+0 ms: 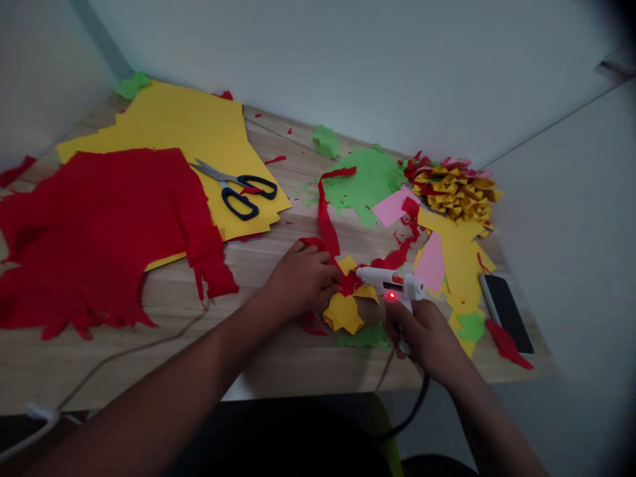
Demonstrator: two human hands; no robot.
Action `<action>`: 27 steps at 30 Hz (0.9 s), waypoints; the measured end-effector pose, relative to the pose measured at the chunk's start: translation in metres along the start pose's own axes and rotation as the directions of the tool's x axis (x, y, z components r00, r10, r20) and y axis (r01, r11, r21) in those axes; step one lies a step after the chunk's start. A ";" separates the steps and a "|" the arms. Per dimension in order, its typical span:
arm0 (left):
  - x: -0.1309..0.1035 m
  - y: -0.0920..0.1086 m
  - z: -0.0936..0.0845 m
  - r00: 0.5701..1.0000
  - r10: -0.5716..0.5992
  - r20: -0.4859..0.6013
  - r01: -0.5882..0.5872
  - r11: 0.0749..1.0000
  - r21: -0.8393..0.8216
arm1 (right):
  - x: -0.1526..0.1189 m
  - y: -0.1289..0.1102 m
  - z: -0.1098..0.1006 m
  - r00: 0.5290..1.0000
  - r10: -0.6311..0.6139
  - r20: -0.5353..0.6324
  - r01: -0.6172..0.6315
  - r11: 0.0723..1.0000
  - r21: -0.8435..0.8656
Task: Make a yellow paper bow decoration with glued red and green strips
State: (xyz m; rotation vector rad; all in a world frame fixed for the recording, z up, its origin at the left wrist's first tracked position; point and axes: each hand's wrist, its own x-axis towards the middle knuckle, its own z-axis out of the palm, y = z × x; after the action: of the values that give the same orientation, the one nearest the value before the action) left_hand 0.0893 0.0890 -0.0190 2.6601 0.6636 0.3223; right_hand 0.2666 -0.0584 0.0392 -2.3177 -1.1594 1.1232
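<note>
My right hand (422, 334) is wrapped round the handle of a white glue gun (390, 279) with a small red light glowing on it. Its nozzle points left, at or very near a piece of red paper (350, 285) with yellow paper bits around it. On the other side, my left hand (308, 281) has curled fingers gripping the red paper; the fingertips are partly hidden. Just below lies a folded yellow paper shape (344, 313). A long red strip (326, 215) runs up from beside my left fingers.
Dark-handled scissors (236, 185) rest on yellow sheets (183, 122), beside a large red sheet (99, 232). Green paper (365, 179), pink pieces (430, 264) and a heap of folded yellow pieces (454, 192) lie farther back. A phone (507, 313) sits near the right edge.
</note>
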 end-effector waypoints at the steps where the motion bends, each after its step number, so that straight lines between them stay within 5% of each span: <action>1: 0.000 0.000 0.000 1.000 0.001 0.001 -0.001 1.000 0.001 | -0.001 0.001 0.000 1.000 0.005 0.000 -0.005 1.000 0.006; 10: 0.000 0.000 0.001 1.000 -0.002 -0.009 0.002 0.999 -0.035 | -0.011 0.000 0.004 0.999 0.042 0.019 -0.044 0.990 0.136; 13: 0.000 0.000 0.003 0.999 0.000 -0.053 -0.004 0.997 -0.083 | -0.014 0.008 0.006 0.997 0.018 -0.077 0.008 0.948 0.317; 16: 0.002 -0.003 0.003 0.982 -0.007 -0.190 -0.021 0.989 -0.148 | -0.021 0.014 0.010 0.980 -0.019 -0.199 0.132 0.808 0.574; 21: -0.007 0.002 -0.025 0.834 -0.166 -0.527 -0.085 0.904 -0.419 | -0.040 -0.004 0.029 0.920 -0.146 -0.363 0.384 0.513 0.768; 24: -0.043 0.014 -0.056 0.738 -0.336 -0.586 -0.090 0.811 -0.578 | -0.044 -0.035 0.055 0.892 -0.304 -0.335 0.449 0.502 0.739; 27: -0.097 0.024 -0.080 0.626 -0.488 -0.608 0.001 0.781 -0.624 | -0.034 -0.077 0.091 0.797 -0.500 -0.338 0.586 0.509 0.630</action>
State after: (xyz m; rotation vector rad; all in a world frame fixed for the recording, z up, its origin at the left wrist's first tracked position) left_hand -0.0095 0.0465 0.0507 1.7196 0.9775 1.3550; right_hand 0.1435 -0.0425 0.0423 -1.2481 -1.0356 0.9315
